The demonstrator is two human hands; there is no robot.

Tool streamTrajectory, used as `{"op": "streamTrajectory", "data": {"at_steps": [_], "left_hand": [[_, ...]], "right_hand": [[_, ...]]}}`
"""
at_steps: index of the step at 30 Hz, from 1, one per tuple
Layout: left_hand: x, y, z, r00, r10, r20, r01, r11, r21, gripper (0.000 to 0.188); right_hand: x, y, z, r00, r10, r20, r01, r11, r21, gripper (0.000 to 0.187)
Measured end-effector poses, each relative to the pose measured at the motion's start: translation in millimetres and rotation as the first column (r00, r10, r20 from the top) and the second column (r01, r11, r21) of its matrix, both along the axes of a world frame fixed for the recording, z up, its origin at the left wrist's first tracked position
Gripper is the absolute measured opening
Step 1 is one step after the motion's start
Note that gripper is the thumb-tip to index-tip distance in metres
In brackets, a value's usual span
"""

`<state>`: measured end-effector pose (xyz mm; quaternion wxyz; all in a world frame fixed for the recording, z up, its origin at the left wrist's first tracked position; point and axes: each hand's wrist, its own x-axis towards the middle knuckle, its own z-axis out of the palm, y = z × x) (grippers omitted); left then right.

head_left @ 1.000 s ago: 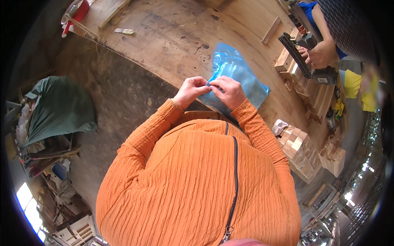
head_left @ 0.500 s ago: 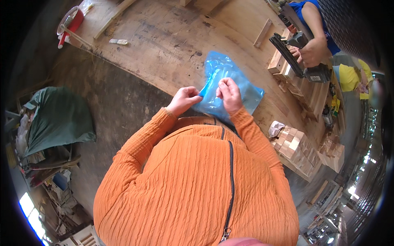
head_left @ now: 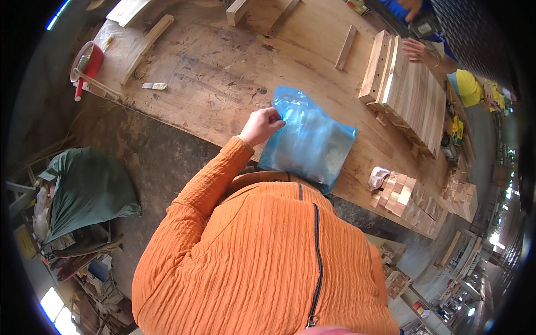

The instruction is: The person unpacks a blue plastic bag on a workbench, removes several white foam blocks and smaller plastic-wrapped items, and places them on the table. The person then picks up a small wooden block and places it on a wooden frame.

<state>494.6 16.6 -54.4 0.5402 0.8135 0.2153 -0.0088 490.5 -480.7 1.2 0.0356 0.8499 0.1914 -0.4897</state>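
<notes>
1. Pinched together, the thumb and fingertips of my left hand (head_left: 262,127) hold the upper left edge of a blue plastic bag (head_left: 307,142). My right hand is out of view, so I cannot tell how its fingers stand.
2. Widest of all around me is the wooden workbench (head_left: 218,84), scuffed and marked with dark stains, its near edge running slantwise past the waist of my orange top (head_left: 251,240).
3. Off to my left, apart from the bench, a dark green sheet (head_left: 92,187) hangs in loose folds.
4. On the bench to my right lies a slatted wooden panel (head_left: 416,97). A co-worker's hand (head_left: 417,51) is at its far side, perhaps touching it; that far out toward the rim, I can't be sure.
5. Right in front of me the bag lies on the bench, creased and shiny, its lower end at the near edge, close to my waist.
6. Nearer my right side sits a stack of wooden blocks (head_left: 401,195).
7. At the bench's left end is a red tub (head_left: 94,60).
8. Beside the blocks rests a crumpled pale wad (head_left: 378,177).
9. Between tub and bag lies a short whitish piece (head_left: 154,86).
</notes>
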Motion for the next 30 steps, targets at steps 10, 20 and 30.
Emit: {"op": "streamTrajectory", "data": {"at_steps": [10,20,30], "left_hand": [[-23.3,3.3,-21.5,0.977,0.184,-0.109,-0.191,0.526,-0.828,0.018],[-21.6,-7.1,-32.4,0.957,0.286,-0.04,-0.116,0.255,-0.96,0.014],[-17.3,-21.1,-22.7,0.936,0.345,-0.061,-0.139,0.206,-0.969,0.014]], "right_hand": [[76.1,276.6,7.2,0.909,-0.224,0.352,-0.267,0.338,0.903,0.011],[108.0,362.4,-24.2,0.866,-0.044,0.497,-0.457,0.332,0.825,0.008],[110.1,356.2,-22.7,0.764,-0.016,0.645,-0.625,0.225,0.747,0.007]]}}
